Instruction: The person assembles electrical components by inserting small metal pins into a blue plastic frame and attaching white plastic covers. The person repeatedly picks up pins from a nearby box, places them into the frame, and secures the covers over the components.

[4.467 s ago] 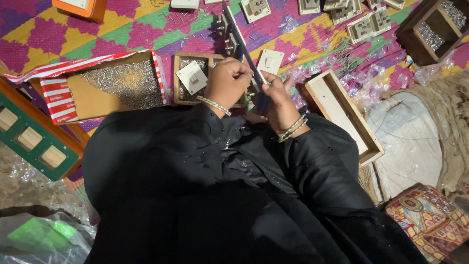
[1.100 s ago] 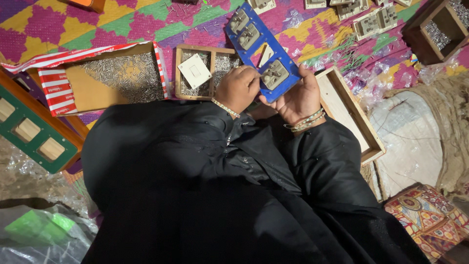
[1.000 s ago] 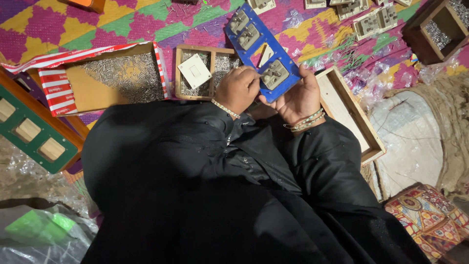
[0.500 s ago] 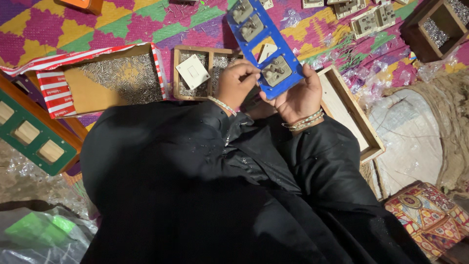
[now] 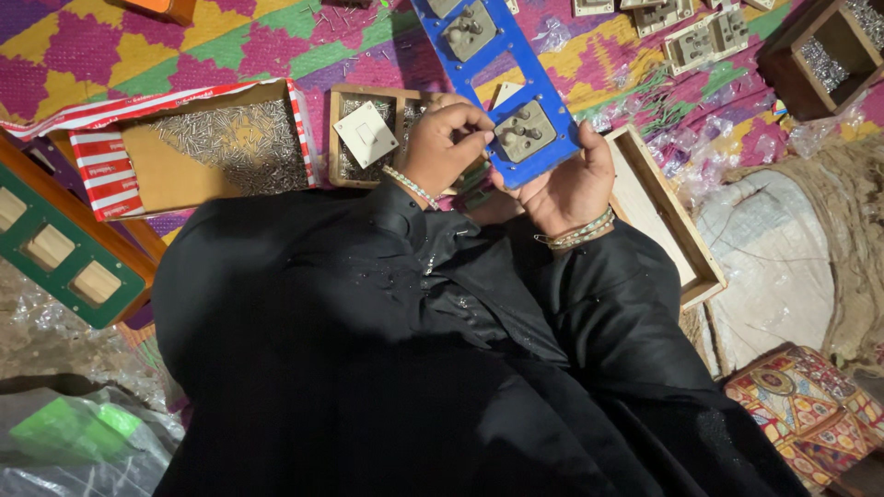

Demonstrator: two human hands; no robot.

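My right hand [image 5: 569, 189] grips the lower end of a long blue plate [image 5: 502, 87] from below, tilted up and away from me. The plate carries beige switch modules seen from their backs; one module [image 5: 523, 131] sits near the lower end, another [image 5: 470, 32] higher up, with an unfilled rectangular cut-out between them. My left hand [image 5: 442, 145] pinches at the left edge of the lower module, fingers closed on it. Both wrists wear bead bracelets. My black sleeves fill the lower part of the view.
A small wooden tray [image 5: 343, 170] with a white switch [image 5: 366, 134] and screws lies behind my left hand. A red-striped cardboard box [image 5: 97, 170] of screws lies left, a green frame [image 5: 69, 267] at far left, a wooden tray [image 5: 677, 244] right, loose switch modules [image 5: 709, 37] on the patterned mat.
The blue plate, seen edge-on earlier, has been turned to show its face and lifted higher. My left hand has moved onto the lower module.
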